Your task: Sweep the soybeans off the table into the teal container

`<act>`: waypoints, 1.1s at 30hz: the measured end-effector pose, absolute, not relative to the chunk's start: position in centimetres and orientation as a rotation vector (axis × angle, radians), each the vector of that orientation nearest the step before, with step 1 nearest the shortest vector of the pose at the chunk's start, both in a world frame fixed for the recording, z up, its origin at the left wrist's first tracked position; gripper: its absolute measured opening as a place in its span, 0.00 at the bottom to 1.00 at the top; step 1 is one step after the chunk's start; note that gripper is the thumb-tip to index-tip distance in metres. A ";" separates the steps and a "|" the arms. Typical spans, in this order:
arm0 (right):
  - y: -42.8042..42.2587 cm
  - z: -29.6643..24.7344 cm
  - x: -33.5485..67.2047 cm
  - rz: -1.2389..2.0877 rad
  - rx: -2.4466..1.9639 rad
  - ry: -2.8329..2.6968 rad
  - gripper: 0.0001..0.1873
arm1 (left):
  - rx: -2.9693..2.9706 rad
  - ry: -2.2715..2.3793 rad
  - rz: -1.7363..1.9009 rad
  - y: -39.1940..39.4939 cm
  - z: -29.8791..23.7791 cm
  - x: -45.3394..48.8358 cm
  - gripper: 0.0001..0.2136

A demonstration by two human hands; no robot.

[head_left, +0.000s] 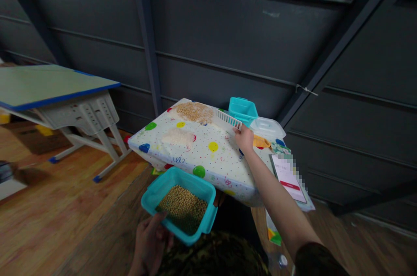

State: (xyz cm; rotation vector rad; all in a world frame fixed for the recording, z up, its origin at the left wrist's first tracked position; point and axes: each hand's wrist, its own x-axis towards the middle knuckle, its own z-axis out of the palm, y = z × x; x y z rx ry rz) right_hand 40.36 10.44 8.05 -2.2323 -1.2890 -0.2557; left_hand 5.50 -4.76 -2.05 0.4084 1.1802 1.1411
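Observation:
My left hand (151, 239) grips the near left rim of a teal plastic container (176, 174), held tilted in front of the table's near edge. Soybeans (184, 202) lie in its bottom. Over the table, my right hand (244, 137) is closed on the near end of a white slotted plastic piece (229, 120), perhaps a small basket; its full shape is not clear. The far end of this piece reaches a spread pile of soybeans (194, 112) on the patterned tablecloth (163, 126). A low whitish heap (178, 137), perhaps rice, lies closer to me.
At the back right stand a second teal container (243, 109) and a clear plastic lid (269, 127). An orange cloth (261, 142) lies beside my right wrist. A tablet or phone (289, 180) rests at the right edge. Left stands a desk (55, 83); behind is a dark wall (228, 28).

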 end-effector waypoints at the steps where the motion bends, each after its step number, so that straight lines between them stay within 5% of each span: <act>1: 10.4 8.1 40.5 -0.252 -2.228 -1.285 0.15 | 0.406 1.181 1.142 -4.8 -2.0 5.5 0.25; 33: 13.4 5.7 43.7 0.055 -1.790 -1.316 0.07 | 0.412 1.160 1.148 -4.7 -2.3 5.5 0.25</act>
